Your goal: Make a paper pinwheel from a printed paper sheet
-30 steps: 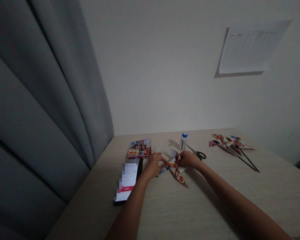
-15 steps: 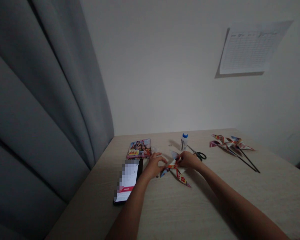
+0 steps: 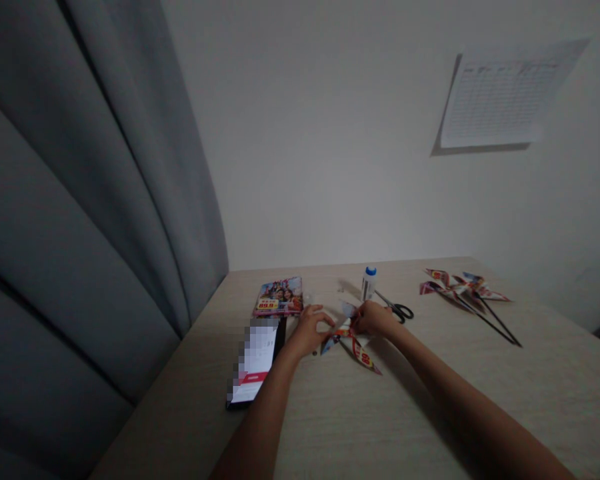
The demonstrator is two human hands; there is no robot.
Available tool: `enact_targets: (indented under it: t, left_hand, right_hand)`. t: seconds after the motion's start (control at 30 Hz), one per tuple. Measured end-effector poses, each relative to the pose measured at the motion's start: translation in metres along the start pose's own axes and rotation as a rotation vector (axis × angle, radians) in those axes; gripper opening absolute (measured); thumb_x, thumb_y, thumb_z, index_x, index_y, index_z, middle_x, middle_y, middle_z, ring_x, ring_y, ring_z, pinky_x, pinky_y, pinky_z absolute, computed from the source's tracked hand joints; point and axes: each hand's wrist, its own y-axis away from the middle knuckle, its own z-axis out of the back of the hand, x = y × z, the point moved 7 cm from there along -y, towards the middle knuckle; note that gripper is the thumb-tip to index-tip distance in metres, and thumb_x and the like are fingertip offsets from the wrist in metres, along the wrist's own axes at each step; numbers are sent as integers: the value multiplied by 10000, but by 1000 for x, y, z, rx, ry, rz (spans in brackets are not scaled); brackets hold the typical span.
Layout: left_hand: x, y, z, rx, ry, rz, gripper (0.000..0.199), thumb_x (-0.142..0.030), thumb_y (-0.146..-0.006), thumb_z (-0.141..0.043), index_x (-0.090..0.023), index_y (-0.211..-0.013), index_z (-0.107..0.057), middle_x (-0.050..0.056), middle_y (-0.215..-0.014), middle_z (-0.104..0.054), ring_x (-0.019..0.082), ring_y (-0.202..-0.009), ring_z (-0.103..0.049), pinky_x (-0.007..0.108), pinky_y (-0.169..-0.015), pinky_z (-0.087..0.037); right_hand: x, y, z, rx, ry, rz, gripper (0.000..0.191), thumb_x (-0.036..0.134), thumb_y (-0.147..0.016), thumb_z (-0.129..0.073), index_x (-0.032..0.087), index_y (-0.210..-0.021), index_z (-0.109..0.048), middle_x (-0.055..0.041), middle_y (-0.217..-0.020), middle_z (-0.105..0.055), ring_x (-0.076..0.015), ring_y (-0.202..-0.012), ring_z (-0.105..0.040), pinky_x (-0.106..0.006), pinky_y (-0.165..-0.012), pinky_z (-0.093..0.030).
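Observation:
A paper pinwheel point(image 3: 363, 355) folded from colourful printed paper lies on the table between my two hands. My left hand point(image 3: 310, 331) rests at its left side, with thumb and fingers closed around the edge of a blade. On the other side, my right hand point(image 3: 375, 319) is closed on the pinwheel near its middle; the fingertips are partly hidden. One printed blade points toward me, and a pale blade sticks up beside the right hand. A small dark bead-like piece point(image 3: 315, 353) lies just below my left hand.
Left of my hands are a phone point(image 3: 253, 380) with a lit screen and a stack of printed flyers point(image 3: 280, 297). A glue bottle point(image 3: 369, 283) with a blue cap stands behind, beside scissors point(image 3: 404, 312). Finished-looking pinwheels point(image 3: 463, 287) on dark sticks lie at right.
My right hand has shifted very slightly left on the pinwheel. Both hands otherwise keep their places, and the pinwheel stays where it was.

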Motion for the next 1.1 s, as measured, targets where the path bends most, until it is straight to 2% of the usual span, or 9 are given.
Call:
enact_targets:
  t: [0.47, 0.8, 0.97, 1.1]
  left_hand:
    - [-4, 1, 2, 10, -1, 24, 212, -124, -712, -805, -220, -897, -764, 103, -1396, -514, 249, -1371, -427, 377, -1151, -319]
    - [-1, 0, 1, 1, 9, 20, 219, -96, -705, -796, -226, -880, -766, 96, -1395, -523, 251, -1361, -441, 379, -1148, -321]
    - [-1, 0, 1, -5, 17, 10, 204, -120, -704, -806, -230, -871, -768, 95, -1401, -528, 259, -1369, -432, 388, -1142, -326]
    - [0, 0, 1, -3, 8, 2, 206, -155, -697, -826, -235, -878, -769, 93, -1396, -527, 263, -1364, -434, 404, -1141, -324]
  right_hand:
    - [1, 0, -2, -26, -7, -22, 176, 239, -680, -683, 206, -819, -785, -116, -897, -782, -304, -973, -699, -454, -943, -395]
    - [2, -1, -3, -32, 3, -32, 174, 234, -703, -671, 215, -831, -786, -110, -909, -782, -301, -997, -693, -456, -956, -392]
    - [5, 1, -1, -52, 1, -29, 192, 238, -773, -602, 205, -833, -782, -124, -920, -778, -298, -1003, -692, -470, -965, -383]
    - [5, 1, -2, -60, 4, -34, 167, 228, -750, -628, 193, -816, -777, -133, -911, -775, -304, -983, -694, -477, -957, -383]
